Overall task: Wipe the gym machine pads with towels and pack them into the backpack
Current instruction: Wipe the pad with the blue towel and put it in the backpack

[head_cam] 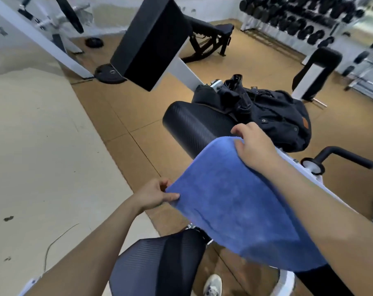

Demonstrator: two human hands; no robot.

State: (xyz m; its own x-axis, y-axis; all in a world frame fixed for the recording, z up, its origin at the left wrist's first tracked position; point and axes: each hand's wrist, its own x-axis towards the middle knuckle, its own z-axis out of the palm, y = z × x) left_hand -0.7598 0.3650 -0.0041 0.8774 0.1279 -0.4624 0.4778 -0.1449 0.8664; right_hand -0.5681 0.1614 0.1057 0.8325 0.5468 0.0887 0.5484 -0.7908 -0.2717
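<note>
The left hand (pixel 157 194) pinches one corner of a blue terry towel (pixel 234 206); the right hand (pixel 253 146) holds the far corner, each grip closed on cloth. The soft, fuzzy towel hangs stretched between them over a black textured roller pad (pixel 192 127). Beyond the right grip a dark canvas backpack (pixel 273 112) sits on the machine.

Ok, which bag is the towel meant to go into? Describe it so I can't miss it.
Find the white-framed machine in the middle, with its rounded black pad. The backpack sits on the far end of that pad, just beyond the right hand gripping the blue towel. It is soft, crumpled dark fabric with a small brown patch.
</note>
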